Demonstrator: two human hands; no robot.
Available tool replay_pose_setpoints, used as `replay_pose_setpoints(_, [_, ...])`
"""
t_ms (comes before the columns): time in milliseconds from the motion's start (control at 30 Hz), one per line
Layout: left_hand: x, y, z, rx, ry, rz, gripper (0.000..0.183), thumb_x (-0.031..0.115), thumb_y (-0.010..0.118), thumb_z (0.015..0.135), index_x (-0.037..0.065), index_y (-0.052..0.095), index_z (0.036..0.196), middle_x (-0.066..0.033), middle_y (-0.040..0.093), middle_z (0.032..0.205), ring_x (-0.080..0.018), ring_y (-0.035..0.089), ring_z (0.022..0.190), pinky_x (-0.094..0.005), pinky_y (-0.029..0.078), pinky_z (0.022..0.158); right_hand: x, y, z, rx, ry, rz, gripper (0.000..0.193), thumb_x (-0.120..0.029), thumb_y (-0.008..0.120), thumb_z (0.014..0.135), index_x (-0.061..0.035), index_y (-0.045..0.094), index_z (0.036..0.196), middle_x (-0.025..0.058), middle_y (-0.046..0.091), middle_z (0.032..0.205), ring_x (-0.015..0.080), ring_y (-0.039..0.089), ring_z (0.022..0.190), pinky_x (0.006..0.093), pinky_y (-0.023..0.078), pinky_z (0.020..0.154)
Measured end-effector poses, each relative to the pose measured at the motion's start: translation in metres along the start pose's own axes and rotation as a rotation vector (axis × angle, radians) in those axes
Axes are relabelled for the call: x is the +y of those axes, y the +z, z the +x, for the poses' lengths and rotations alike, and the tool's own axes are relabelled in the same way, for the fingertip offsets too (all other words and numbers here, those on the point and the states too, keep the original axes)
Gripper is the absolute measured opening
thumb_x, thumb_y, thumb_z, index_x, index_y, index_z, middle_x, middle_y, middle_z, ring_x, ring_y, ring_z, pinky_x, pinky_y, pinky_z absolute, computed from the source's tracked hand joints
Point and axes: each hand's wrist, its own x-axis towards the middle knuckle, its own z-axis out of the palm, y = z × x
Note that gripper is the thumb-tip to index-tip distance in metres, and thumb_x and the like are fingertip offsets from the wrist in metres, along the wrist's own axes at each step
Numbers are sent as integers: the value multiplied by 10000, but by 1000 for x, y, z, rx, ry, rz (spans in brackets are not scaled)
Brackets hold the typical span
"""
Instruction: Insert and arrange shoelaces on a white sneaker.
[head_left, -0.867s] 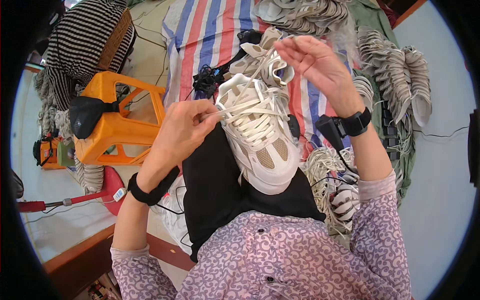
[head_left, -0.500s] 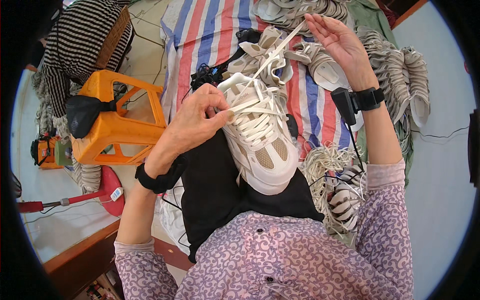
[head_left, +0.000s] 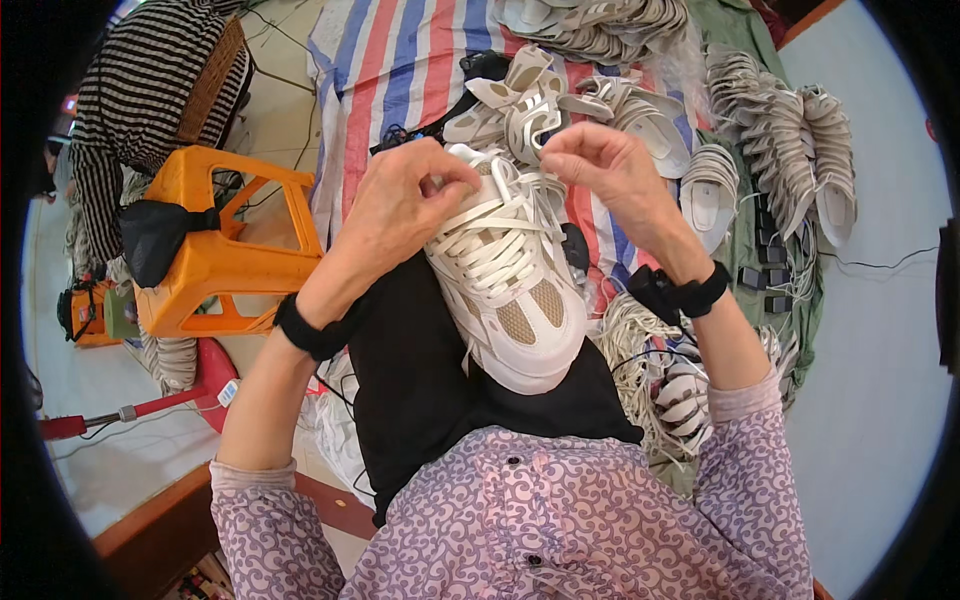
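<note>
A white and beige sneaker [head_left: 520, 335] rests on my black-clad lap, its toe toward me. Flat cream shoelaces [head_left: 490, 255] cross over its tongue. My left hand [head_left: 405, 205] is closed in a pinch on the shoelace at the left side of the shoe's opening. My right hand [head_left: 620, 175] is raised by the right side of the opening, thumb and fingertips pressed together; what lies between them is too small to make out. Both wrists wear black straps.
Stacked shoe uppers [head_left: 780, 150] lie at the right, with more shoe parts [head_left: 520, 105] beyond the sneaker on a striped sheet [head_left: 400, 70]. Loose laces [head_left: 640, 340] heap by my right thigh. An orange stool [head_left: 215, 260] stands left, near a person in striped clothing [head_left: 150, 80].
My right hand has come down and inward from the upper right, where it held a lace stretched out. The left hand has shifted slightly upward, and the long taut lace no longer shows.
</note>
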Motion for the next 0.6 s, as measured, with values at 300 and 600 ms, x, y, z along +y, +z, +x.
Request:
replay_pose_setpoints(300, [-4, 11, 22, -185, -153, -95, 249, 140, 706, 824, -33, 729, 1001, -51, 711, 848, -84, 593, 762, -252, 482, 698, 27, 23, -7, 19, 56, 169, 63, -85, 718, 896, -33, 713, 931, -33, 676, 834, 29, 562, 734, 195, 442, 664])
replay_pose_setpoints(600, [-1, 16, 21, -191, -269, -261, 172, 147, 730, 838, 4, 759, 929, 8, 693, 804, -41, 570, 715, -210, 463, 644, 16, 41, -21, 156, -149, -87, 64, -66, 721, 846, -50, 690, 900, 7, 664, 833, 101, 595, 765, 255, 461, 692])
